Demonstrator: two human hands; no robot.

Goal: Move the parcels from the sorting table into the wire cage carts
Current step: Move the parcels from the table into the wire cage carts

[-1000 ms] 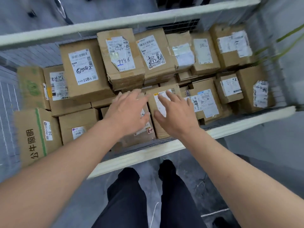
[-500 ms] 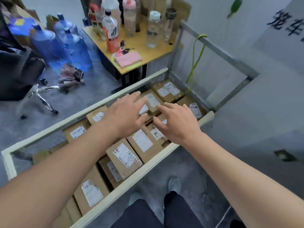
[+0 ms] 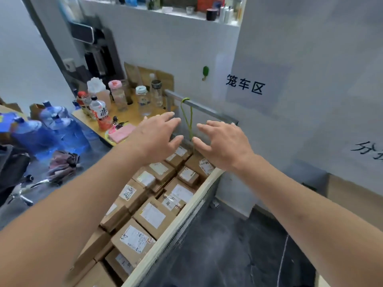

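Several brown cardboard parcels (image 3: pixel 153 216) with white labels fill the wire cage cart (image 3: pixel 186 216), whose cream top rail runs diagonally from the lower middle to the right. My left hand (image 3: pixel 157 135) and my right hand (image 3: pixel 221 143) are raised side by side above the cart's far end, fingers spread and relaxed, holding nothing. Neither hand touches a parcel.
A wooden table (image 3: pixel 128 117) with several bottles and a pink cloth (image 3: pixel 122 132) stands behind the cart. Blue water jugs (image 3: pixel 51 129) and a chair base (image 3: pixel 22 193) occupy the floor at left. A white wall (image 3: pixel 290 79) with signs rises at right; a green cord (image 3: pixel 189 119) hangs from the cart's metal bar.
My view has swung up from the parcels to the wall and table. Both hands have lifted off the parcels and now hover empty above the cart's far end.
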